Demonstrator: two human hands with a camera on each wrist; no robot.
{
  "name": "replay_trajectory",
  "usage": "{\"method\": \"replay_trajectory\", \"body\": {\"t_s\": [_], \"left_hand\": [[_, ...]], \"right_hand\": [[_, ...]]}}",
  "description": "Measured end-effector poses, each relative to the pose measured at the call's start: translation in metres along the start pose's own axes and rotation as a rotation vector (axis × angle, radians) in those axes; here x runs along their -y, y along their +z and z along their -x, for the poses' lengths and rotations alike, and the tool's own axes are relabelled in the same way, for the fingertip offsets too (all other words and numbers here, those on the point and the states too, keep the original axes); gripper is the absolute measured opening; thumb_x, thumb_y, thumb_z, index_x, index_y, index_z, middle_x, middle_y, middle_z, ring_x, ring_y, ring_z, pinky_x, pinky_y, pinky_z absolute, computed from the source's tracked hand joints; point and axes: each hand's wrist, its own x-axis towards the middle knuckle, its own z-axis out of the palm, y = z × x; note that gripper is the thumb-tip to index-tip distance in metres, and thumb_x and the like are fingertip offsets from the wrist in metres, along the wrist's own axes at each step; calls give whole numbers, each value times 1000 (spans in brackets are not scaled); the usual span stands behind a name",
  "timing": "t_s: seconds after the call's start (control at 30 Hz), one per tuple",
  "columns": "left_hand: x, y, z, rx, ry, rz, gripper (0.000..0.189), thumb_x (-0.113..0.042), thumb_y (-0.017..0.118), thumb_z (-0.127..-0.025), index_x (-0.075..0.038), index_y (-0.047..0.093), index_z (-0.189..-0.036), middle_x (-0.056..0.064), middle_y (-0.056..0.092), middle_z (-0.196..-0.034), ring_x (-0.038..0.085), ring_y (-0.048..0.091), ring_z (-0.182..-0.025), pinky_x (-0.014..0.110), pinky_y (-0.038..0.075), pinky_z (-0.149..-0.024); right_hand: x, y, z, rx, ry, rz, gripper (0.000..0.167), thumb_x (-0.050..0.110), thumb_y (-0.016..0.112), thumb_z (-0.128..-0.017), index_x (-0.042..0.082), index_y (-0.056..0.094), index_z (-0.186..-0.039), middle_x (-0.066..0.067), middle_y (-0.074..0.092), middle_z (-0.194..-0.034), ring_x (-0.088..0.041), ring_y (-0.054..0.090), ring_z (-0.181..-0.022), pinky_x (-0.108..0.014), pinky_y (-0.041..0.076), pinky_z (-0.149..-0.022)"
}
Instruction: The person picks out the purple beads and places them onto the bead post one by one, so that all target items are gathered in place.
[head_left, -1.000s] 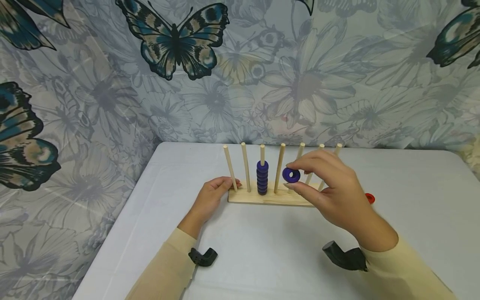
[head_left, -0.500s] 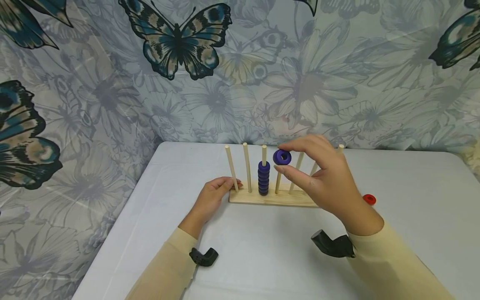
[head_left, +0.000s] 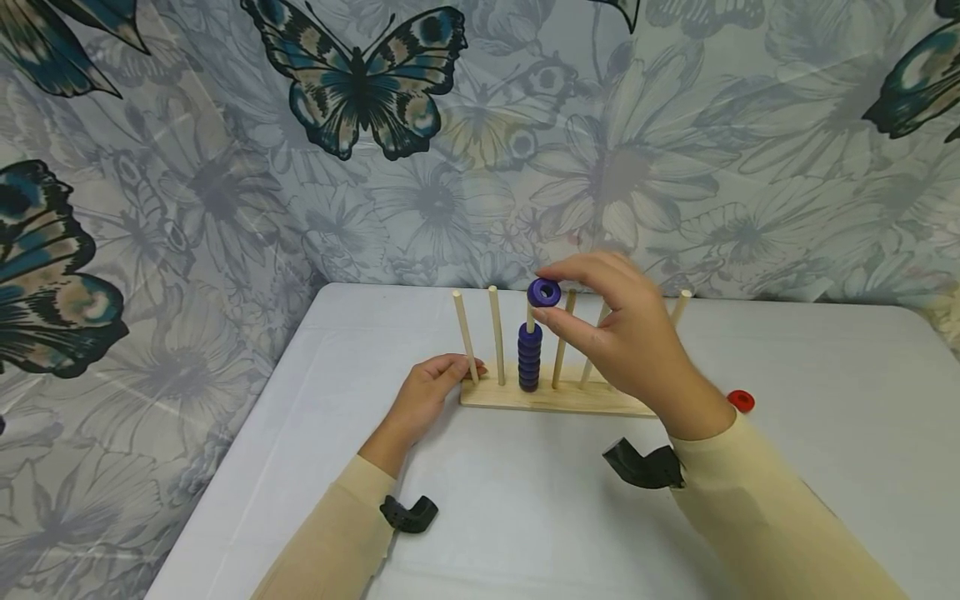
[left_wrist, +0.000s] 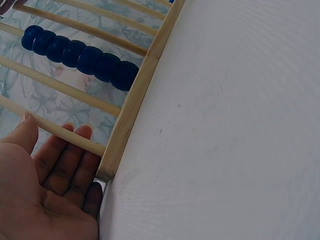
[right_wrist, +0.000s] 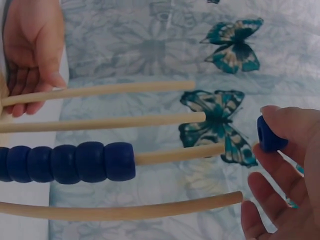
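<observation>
A wooden peg stand (head_left: 555,401) holds a row of upright pegs. Several blue rings are stacked on its third peg from the left (right_wrist: 180,154), whose upper end is bare. My right hand (head_left: 630,333) pinches another blue ring (head_left: 533,293) between thumb and index finger, close to that peg's tip. A gap shows between the ring (right_wrist: 270,138) and the peg end in the right wrist view. My left hand (head_left: 422,394) grips the leftmost peg (left_wrist: 75,138) low down, thumb on one side and fingers behind.
A red ring (head_left: 733,403) lies on the white table (head_left: 525,517), right of the stand and partly beside my right forearm. Behind the table hangs a butterfly-patterned cloth (head_left: 420,208). Each wrist carries a black camera mount (head_left: 641,467).
My right hand has carried the blue ring left and upward, from right of the fourth peg to the top of the third. The left hand has stayed at the leftmost peg.
</observation>
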Motion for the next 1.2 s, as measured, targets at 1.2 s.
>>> {"method": "replay_trajectory", "body": {"t_s": [1.2], "left_hand": [[2,1,-1,-6,2,10,32,-25,60,-115,1,78,-124,9,78,-122,24,67,-125,43,43,-116]], "right_hand": [[-6,13,-9,164,173,248,32,13,87,-96,4,78,-125,-6,76,-113,-25,68,-99,-44,53,-76]]}}
